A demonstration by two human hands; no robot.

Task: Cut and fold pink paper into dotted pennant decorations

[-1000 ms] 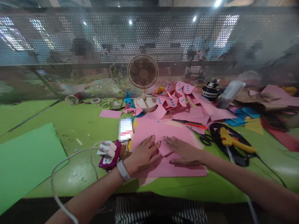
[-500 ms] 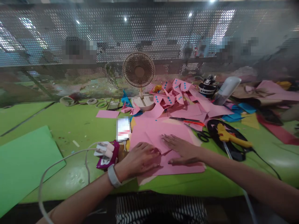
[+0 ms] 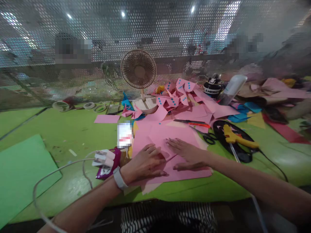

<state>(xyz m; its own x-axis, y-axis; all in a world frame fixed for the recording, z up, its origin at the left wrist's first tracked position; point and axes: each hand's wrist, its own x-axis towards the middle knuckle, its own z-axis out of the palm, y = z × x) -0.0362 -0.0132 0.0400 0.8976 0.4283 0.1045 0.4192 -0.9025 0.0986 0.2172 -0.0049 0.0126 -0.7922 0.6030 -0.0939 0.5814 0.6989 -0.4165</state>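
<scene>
Pink paper (image 3: 142,136) lies in front of me, a folded piece on top of larger sheets. My right hand (image 3: 187,153) rests flat on it, fingers stretched forward and thumb apart. To its left, my left hand (image 3: 147,161) presses on the same paper with its fingers slightly bent and its thumb out; a pale band (image 3: 120,178) circles that wrist. Neither hand grips anything. Beyond the paper is a pile of folded pink paper shapes (image 3: 173,97) with blue dots. Dark-handled scissors (image 3: 209,139) lie to the right of the sheets.
A yellow glue gun (image 3: 236,137) lies on a black plate (image 3: 218,127) at right. A fan (image 3: 139,72) stands at the back before a perforated screen. On the left are a purple power adapter (image 3: 116,161) with plugs and cables, a phone (image 3: 125,134) and a green sheet (image 3: 29,174).
The view has shifted slightly, so background things sit further left. My left hand's fingers have shifted a little on the paper; my right hand stays flat in place.
</scene>
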